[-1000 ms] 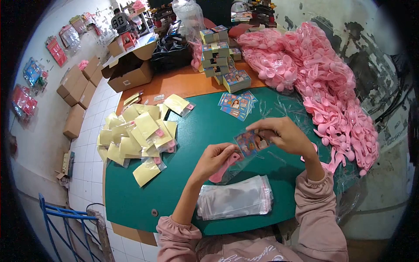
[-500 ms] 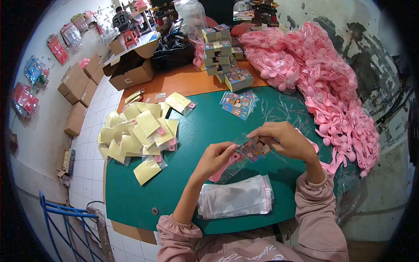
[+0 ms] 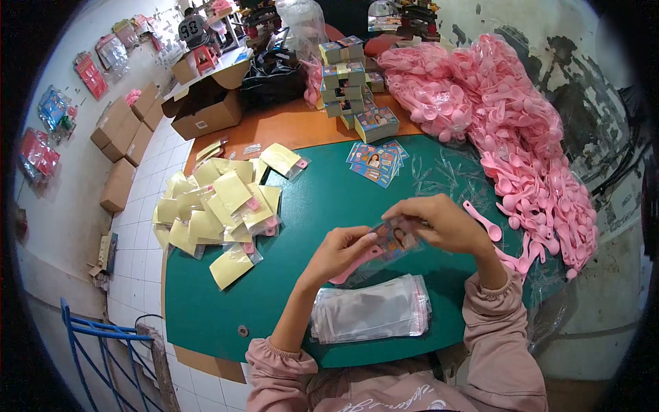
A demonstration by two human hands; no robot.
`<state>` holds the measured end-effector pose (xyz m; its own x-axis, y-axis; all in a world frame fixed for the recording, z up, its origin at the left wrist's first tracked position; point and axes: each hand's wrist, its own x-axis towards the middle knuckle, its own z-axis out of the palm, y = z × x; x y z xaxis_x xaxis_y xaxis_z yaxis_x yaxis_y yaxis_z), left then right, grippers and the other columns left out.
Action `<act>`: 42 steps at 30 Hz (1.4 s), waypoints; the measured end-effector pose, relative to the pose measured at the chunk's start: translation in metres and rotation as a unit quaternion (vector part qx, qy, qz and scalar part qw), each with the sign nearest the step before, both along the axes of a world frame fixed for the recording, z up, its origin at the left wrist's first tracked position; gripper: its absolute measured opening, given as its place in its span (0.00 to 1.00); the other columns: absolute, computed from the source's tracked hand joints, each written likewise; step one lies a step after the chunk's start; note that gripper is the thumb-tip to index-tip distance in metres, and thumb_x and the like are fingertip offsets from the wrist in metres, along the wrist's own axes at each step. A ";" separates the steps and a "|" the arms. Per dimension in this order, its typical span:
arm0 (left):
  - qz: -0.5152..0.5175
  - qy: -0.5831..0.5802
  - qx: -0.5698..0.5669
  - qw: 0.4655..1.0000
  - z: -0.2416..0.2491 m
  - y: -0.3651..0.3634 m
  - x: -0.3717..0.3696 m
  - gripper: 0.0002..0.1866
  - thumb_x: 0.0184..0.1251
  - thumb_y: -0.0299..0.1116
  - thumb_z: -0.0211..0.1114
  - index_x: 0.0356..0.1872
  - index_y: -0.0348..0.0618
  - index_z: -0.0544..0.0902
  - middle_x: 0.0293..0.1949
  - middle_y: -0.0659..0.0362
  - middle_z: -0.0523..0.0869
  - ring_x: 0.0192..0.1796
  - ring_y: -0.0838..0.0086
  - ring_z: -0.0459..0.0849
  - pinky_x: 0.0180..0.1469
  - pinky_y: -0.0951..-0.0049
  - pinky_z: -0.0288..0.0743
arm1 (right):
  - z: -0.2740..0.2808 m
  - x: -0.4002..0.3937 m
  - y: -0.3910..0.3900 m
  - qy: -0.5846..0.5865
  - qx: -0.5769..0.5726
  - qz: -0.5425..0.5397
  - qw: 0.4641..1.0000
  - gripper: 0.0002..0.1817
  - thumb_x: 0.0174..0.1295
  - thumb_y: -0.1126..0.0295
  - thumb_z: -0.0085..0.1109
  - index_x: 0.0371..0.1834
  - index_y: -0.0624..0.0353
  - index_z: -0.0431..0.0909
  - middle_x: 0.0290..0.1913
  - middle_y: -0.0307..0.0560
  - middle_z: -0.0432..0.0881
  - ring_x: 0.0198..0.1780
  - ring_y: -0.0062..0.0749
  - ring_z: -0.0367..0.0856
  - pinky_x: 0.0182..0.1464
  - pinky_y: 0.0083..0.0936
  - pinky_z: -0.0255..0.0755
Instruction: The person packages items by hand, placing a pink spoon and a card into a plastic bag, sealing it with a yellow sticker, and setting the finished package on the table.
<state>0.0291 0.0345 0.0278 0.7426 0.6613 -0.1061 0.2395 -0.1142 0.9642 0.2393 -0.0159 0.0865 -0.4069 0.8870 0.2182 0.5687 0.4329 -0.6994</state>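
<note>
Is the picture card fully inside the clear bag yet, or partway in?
Cannot tell. The right hand covers the picture card at the clear bag, which already holds the pink spoon.

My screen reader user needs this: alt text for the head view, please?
Both hands hold a clear bag over a green table: the left hand with a pink spoon, the right hand with a picture card.

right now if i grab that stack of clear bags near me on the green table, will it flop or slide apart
Probably both. The stack of clear bags looks thin and glossy, so the bags are likely light and floppy. Its edges are already slightly fanned on the green table, so the bags may slip apart unless pinched firmly.
</note>
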 end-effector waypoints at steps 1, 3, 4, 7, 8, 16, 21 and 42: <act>0.000 0.000 0.000 1.000 -0.005 -0.001 0.001 0.14 0.66 0.36 0.53 0.39 0.34 0.80 0.27 0.57 0.82 0.32 0.85 0.75 0.35 0.81 0.70 | -0.001 -0.003 0.001 0.000 0.000 0.000 1.000 0.17 0.49 0.77 0.55 0.45 0.59 0.74 0.30 0.51 0.78 0.33 0.45 0.78 0.37 0.28 0.71; -0.014 -0.100 -0.033 0.994 -0.019 -0.003 0.006 0.16 0.65 0.36 0.55 0.49 0.38 0.76 0.27 0.55 0.82 0.32 0.83 0.77 0.35 0.80 0.70 | -0.002 -0.010 0.000 -0.023 -0.098 -0.015 0.995 0.17 0.47 0.74 0.58 0.43 0.59 0.75 0.30 0.50 0.78 0.32 0.44 0.78 0.36 0.27 0.71; -0.014 -0.100 -0.034 0.994 -0.016 -0.005 0.006 0.16 0.65 0.36 0.55 0.49 0.38 0.76 0.27 0.55 0.82 0.32 0.83 0.77 0.35 0.80 0.70 | -0.012 -0.011 0.002 -0.023 -0.098 -0.015 0.995 0.17 0.47 0.74 0.58 0.43 0.59 0.75 0.30 0.50 0.78 0.32 0.44 0.78 0.36 0.27 0.71; 0.036 -0.066 -0.010 0.997 0.004 -0.012 0.004 0.25 0.62 0.37 0.59 0.59 0.41 0.66 0.28 0.54 0.82 0.32 0.81 0.77 0.36 0.79 0.70 | -0.032 -0.011 0.009 0.025 -0.021 0.034 0.999 0.14 0.46 0.70 0.64 0.37 0.61 0.77 0.25 0.43 0.78 0.25 0.26 0.74 0.29 0.20 0.67; 0.026 -0.025 -0.013 0.999 0.011 -0.012 0.001 0.28 0.62 0.37 0.60 0.61 0.42 0.62 0.28 0.54 0.82 0.33 0.80 0.78 0.36 0.78 0.70 | -0.030 -0.010 0.009 0.054 -0.108 0.015 0.993 0.12 0.45 0.71 0.64 0.33 0.62 0.76 0.23 0.40 0.77 0.25 0.22 0.73 0.28 0.19 0.66; -0.059 -0.138 -0.145 0.978 -0.011 0.014 -0.053 0.29 0.60 0.28 0.61 0.62 0.46 0.60 0.41 0.57 0.79 0.41 0.78 0.77 0.44 0.78 0.71 | -0.041 -0.005 0.007 0.322 -0.292 -0.065 0.898 0.07 0.47 0.75 0.65 0.25 0.63 0.75 0.21 0.35 0.75 0.28 0.16 0.73 0.32 0.16 0.66; 0.023 -0.084 -0.163 0.983 -0.004 0.009 -0.053 0.28 0.61 0.26 0.59 0.62 0.44 0.60 0.42 0.57 0.79 0.42 0.78 0.77 0.41 0.77 0.76 | -0.053 0.004 0.009 0.250 -0.320 -0.081 0.910 0.10 0.47 0.71 0.66 0.29 0.65 0.78 0.27 0.37 0.78 0.30 0.18 0.73 0.34 0.16 0.67; 0.086 -0.127 -0.321 0.935 -0.022 -0.032 -0.019 0.31 0.72 0.40 0.40 0.66 0.56 0.33 0.47 0.46 0.76 0.50 0.61 0.78 0.49 0.63 0.75 | -0.059 -0.042 -0.017 -0.049 0.047 -0.062 0.996 0.13 0.50 0.70 0.59 0.39 0.60 0.75 0.40 0.51 0.74 0.45 0.45 0.71 0.47 0.35 0.67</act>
